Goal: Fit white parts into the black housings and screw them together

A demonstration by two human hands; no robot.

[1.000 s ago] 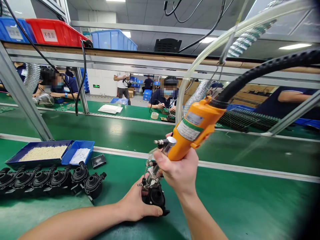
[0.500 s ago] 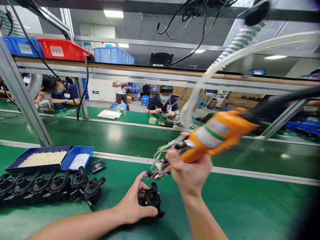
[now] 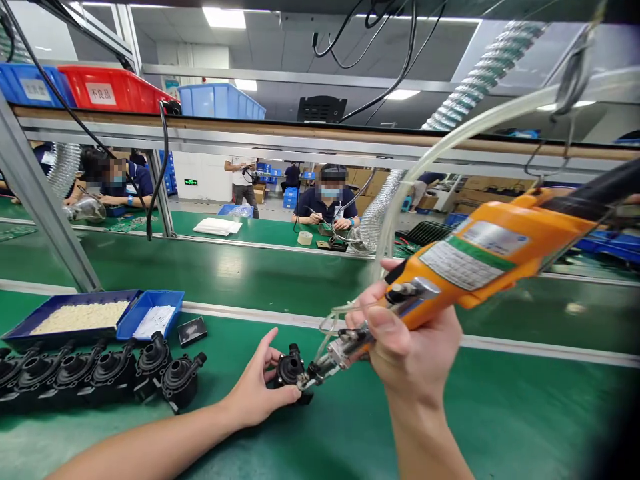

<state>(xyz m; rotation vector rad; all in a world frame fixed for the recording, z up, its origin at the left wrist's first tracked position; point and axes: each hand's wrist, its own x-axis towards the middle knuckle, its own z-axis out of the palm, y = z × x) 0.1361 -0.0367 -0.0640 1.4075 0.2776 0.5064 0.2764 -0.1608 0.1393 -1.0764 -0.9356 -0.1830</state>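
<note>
Both hands busy: left hand steadies pump housing (black), right hand grips screwdriver.

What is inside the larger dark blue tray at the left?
The dark blue tray holds a flat heap of small whitish pieces. They cover most of its floor, so whatever lies beneath them is hidden.

Swung orange screwdriver up off black pump housing, now tilted sideways; housing slid left w/ left hand.
</note>
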